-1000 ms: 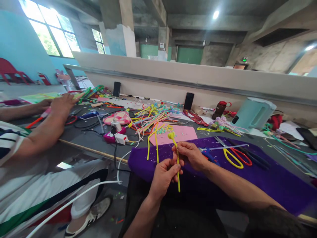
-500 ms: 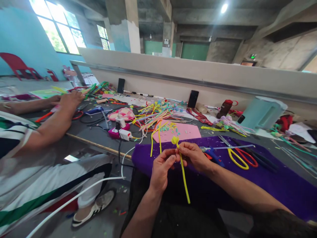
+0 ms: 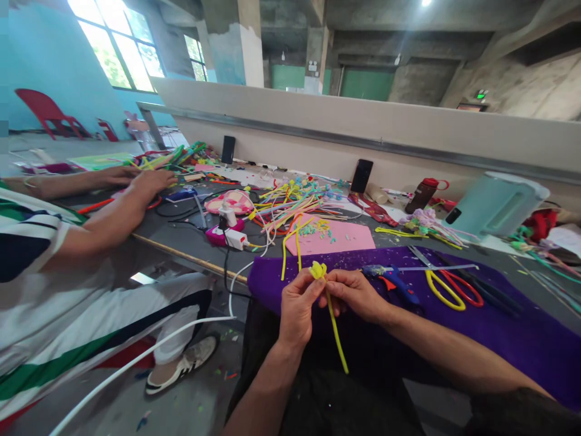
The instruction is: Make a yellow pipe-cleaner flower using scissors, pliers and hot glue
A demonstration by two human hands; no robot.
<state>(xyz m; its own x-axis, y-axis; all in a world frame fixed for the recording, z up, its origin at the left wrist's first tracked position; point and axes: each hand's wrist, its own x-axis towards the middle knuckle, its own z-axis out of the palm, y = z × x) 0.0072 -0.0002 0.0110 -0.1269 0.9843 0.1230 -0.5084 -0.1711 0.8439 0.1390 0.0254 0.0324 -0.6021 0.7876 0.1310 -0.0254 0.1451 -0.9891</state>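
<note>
Together, left hand [image 3: 296,306] and right hand [image 3: 358,295] pinch a yellow flower [image 3: 318,269] at its base;
its stem [image 3: 336,331] hangs below; glue gun [image 3: 402,284] and scissors [image 3: 431,275] lie on purple cloth [image 3: 503,345].

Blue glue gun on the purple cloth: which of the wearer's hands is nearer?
Right. The right hand, pinching the yellow stem, is just left of the glue gun in the picture; the left hand is farther left, at the stem's top.

The dark purple cloth [image 3: 508,351] leaves a bare lane along the far side of the right hand's [image 3: 358,295] forearm; a blue plastic glue gun [image 3: 400,285] and metal scissors with yellow and red handles [image 3: 429,277] obstruct reaching forward; loose yellow fuzzy stems [image 3: 284,259] interrupt the far-left edge.
</note>
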